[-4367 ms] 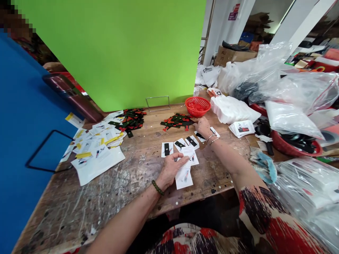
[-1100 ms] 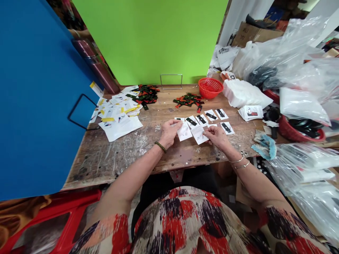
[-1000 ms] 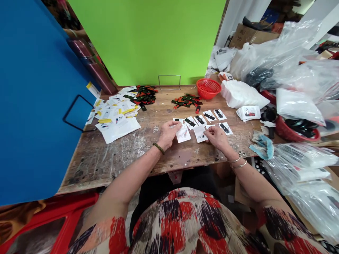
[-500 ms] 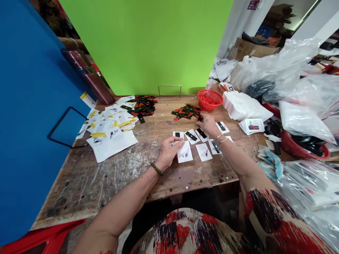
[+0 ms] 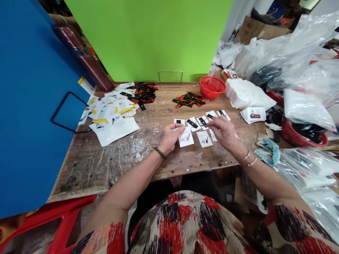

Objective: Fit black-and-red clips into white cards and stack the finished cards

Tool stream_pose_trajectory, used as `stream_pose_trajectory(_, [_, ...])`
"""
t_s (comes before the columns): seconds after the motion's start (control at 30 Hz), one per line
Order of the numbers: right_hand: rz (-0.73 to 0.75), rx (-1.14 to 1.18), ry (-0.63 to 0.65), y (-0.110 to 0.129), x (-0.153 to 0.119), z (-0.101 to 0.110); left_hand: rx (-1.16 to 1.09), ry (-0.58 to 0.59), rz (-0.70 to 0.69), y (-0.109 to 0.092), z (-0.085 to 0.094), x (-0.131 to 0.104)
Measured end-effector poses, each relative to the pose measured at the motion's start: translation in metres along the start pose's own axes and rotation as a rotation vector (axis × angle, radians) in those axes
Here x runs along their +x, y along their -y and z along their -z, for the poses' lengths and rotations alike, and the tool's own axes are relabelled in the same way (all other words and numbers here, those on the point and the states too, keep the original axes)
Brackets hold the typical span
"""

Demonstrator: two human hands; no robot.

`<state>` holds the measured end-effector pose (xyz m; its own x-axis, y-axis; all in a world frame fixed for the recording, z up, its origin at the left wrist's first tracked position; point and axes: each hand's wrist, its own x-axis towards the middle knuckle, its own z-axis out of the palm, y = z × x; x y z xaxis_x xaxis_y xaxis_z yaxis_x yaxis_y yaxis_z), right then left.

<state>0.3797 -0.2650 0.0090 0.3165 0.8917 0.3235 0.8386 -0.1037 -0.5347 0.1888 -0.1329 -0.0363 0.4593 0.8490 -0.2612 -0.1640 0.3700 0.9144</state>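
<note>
My left hand (image 5: 171, 137) has its fingers closed at the left edge of a white printed card (image 5: 186, 137). To its right, my right hand (image 5: 223, 129) pinches a small dark piece (image 5: 207, 125) above the cards. Behind lies a row of white cards, several bearing black strips, such as this black strip (image 5: 192, 123). Another printed card (image 5: 204, 139) lies in the front row, between the hands. Part of a further card is hidden under my right hand. A pile of black and red pieces (image 5: 188, 100) sits behind the rows.
A red basket (image 5: 212, 87) stands at the back, beside a white foam bundle (image 5: 247, 94). Loose cards (image 5: 113, 104) and a larger black-red pile (image 5: 145, 92) cover the back left. A card stack (image 5: 253, 115), blue cloth (image 5: 268, 151) and plastic bags crowd the right.
My right hand has come back from the pile of pieces toward the cards, now with a small dark piece. My left hand stays by its card. The camera view has tilted down.
</note>
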Motion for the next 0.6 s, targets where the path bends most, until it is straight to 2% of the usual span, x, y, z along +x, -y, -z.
stream_pose_trajectory(0.1, [0.165, -0.089, 0.213, 0.011, -0.047, -0.001, 0.031, -0.002, -0.031, 0.006, -0.004, -0.003])
stream_pose_trajectory(0.17, [0.168, -0.070, 0.258, 0.018, -0.057, -0.007, 0.064, -0.013, -0.075, 0.008, -0.008, -0.006])
stream_pose_trajectory(0.23, [0.050, 0.028, 0.157, 0.027, -0.053, -0.015, 0.104, -0.029, -0.134, 0.008, -0.013, -0.011])
stream_pose_trajectory(0.33, [-0.180, 0.361, 0.061, 0.038, -0.033, -0.031, 0.136, -0.021, -0.189, 0.002, -0.019, -0.021])
stream_pose_trajectory(0.4, [-0.289, 0.575, 0.123, 0.042, -0.021, -0.040, 0.137, -0.005, -0.174, -0.004, -0.018, -0.026])
stream_pose_trajectory(0.47, [-0.370, 0.681, 0.185, 0.041, -0.014, -0.046, 0.144, -0.024, -0.148, -0.010, -0.011, -0.026])
stream_pose_trajectory(0.6, [-0.483, 0.626, 0.189, 0.033, -0.011, -0.052, 0.142, -0.125, -0.140, -0.017, 0.011, -0.016])
